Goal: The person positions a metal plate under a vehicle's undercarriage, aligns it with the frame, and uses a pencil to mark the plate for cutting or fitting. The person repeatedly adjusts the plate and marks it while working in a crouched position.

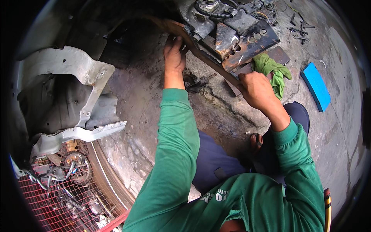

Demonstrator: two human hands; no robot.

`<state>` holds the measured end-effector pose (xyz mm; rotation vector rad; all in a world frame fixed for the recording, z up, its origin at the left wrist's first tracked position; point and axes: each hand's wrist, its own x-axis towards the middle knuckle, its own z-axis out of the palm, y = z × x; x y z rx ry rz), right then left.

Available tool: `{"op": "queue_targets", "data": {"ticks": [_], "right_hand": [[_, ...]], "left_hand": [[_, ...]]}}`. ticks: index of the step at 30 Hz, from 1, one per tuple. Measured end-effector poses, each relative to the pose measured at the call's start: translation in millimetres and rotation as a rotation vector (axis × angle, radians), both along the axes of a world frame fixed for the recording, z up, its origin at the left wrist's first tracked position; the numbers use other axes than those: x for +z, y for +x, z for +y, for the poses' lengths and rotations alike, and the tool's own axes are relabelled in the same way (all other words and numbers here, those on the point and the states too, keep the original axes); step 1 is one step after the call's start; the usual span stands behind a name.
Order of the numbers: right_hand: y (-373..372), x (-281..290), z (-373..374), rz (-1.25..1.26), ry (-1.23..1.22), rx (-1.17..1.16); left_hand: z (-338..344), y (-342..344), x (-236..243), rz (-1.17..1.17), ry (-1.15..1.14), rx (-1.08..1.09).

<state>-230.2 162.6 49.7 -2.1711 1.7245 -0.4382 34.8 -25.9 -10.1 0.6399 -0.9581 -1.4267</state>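
A long, rusty metal bar (210,62) slants from the dark upper middle down toward the right. My right hand (258,89) is closed around its near end, knuckles up. Farther along, my left hand (175,56) grips the bar's lower edge with bent fingers, partly hidden by shadow. Just beyond the bar is a dark steel bracket (253,45) with a row of round holes, its paint worn and rusted. Behind that bracket sits a grey metal assembly (199,23) with a black corrugated hose (212,15). A green cloth (270,65) lies close to my right hand.
A flat rusty plate (281,55) lies under the cloth. On the concrete floor are a blue block (316,87) and small dark tools (300,33). Bent grey body panels (58,63) stand at left, above a red mesh cage (54,201) full of metal parts.
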Motion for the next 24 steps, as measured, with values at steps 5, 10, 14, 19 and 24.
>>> {"op": "queue_targets", "data": {"ticks": [5,10,14,19,24], "right_hand": [[-0.9,-2.3,-0.7,0.004,0.007,-0.006],[-2.8,-4.3,-2.5,0.011,0.028,0.004],[-0.3,2.4,-1.1,0.0,0.032,-0.004],[-0.3,1.1,-1.1,0.0,0.033,-0.006],[-0.5,-0.1,-1.8,0.018,0.031,0.015]], "left_hand": [[-1.7,0.5,-4.1,-0.01,0.013,0.008],[3.0,-1.9,0.1,-0.01,0.031,0.009],[-1.2,1.1,-1.9,-0.01,-0.001,0.023],[-0.1,-2.1,-2.0,-0.018,0.013,0.04],[2.9,-1.3,0.9,-0.001,0.016,0.025]]}}
